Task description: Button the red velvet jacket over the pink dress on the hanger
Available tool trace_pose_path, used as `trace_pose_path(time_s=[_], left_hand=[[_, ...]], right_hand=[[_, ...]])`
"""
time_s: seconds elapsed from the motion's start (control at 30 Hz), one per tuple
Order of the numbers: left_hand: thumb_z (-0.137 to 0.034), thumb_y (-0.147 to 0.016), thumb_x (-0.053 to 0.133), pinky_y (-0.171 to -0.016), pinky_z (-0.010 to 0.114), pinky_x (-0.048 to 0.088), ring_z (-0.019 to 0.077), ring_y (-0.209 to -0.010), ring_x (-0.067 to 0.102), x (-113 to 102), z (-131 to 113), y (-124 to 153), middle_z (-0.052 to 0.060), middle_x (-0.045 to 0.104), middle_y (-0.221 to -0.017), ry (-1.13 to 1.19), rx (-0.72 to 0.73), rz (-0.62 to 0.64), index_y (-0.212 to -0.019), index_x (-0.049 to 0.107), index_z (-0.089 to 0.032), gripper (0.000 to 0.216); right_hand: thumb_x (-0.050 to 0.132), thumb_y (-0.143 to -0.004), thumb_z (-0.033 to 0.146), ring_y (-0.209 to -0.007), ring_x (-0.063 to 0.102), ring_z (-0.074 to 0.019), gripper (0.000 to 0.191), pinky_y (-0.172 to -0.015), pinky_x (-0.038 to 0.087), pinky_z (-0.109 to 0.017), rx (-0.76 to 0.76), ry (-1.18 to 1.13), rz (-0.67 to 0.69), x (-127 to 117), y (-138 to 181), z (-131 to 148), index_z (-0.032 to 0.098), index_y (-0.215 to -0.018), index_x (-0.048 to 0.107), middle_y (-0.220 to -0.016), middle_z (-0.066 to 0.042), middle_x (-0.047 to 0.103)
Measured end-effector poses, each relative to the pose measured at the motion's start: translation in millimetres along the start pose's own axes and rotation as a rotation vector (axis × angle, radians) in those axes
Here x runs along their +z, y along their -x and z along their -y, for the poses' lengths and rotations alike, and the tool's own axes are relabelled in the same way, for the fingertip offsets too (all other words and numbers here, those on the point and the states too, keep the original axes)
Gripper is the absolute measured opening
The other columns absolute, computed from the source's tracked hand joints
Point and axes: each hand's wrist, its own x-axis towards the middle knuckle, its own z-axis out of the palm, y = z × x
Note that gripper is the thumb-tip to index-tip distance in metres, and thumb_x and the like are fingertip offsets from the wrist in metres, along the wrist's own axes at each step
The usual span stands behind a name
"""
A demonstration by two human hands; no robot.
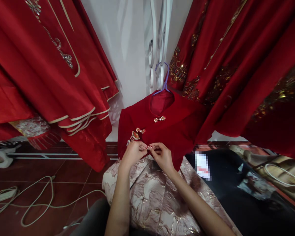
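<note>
We noted, largest first, hanging red garments at the left (54,65) and right (226,78), with patterned cloth (157,200) spread low between the forearms. Just above that cloth lay the red top (173,127), its neck on a purple hanger (166,77); we judged that a hard downward tug could drag the neckline off this narrow support. The left hand (133,153) and right hand (164,158) met at the top's lower front, thumbs and fingers nearly together in a fine pinch, with a small piece between them. The pendant ornament (134,136) hung just beside the left hand, so a sideways sweep might have snagged its dangles. Above sat the middle clasp (140,130) and, below the neckline, the upper clasp (159,119). Smallest was the beaded piece (149,147) at the fingertips; it was too small for us to tell which part each hand had. We considered slipping the likeliest fault, because so little surface was available to grip.
</note>
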Motion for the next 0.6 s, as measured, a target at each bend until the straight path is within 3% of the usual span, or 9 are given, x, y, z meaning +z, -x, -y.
trace_pose_path(time_s=[0.3, 0.47, 0.6], left_hand=[[-0.022, -0.075, 0.064, -0.068, 0.023, 0.049, 0.0134, -0.070, 0.065, -9.0, 3.0, 5.2, 0.001, 0.072, -0.079, -0.073, 0.034, -0.066, -0.086, 0.070, -0.020, 0.013], [-0.025, -0.075, 0.066, -0.065, 0.023, 0.045, 0.0118, -0.067, 0.060, -24.3, -4.7, 11.5, -0.001, 0.068, -0.082, -0.199, 0.044, -0.172, -0.085, 0.068, -0.022, 0.011], [-0.022, -0.076, 0.062, -0.062, 0.022, 0.043, 0.0110, -0.064, 0.058, -21.2, -8.4, 12.1, -0.002, 0.069, -0.080, -0.191, 0.064, -0.080, -0.084, 0.069, -0.024, 0.010]], right_hand=[[0.056, -0.085, 0.031, -0.077, 0.065, -0.0150, 0.018, -0.064, 0.057, -0.025, -0.035, 0.065, 0.039, -10.9, -4.0, 13.4, 0.020, -0.094, 0.066, -0.092, -0.006, 0.065], [0.052, -0.088, 0.031, -0.078, 0.063, -0.0153, 0.018, -0.063, 0.054, -0.025, -0.103, 0.138, -0.093, -38.2, -12.9, 41.6, 0.020, -0.093, 0.065, -0.094, -0.007, 0.064], [0.053, -0.087, 0.033, -0.078, 0.063, -0.0157, 0.019, -0.061, 0.053, -0.025, -0.073, 0.125, -0.100, -48.5, -16.9, 47.5, 0.020, -0.093, 0.064, -0.092, -0.007, 0.065]])
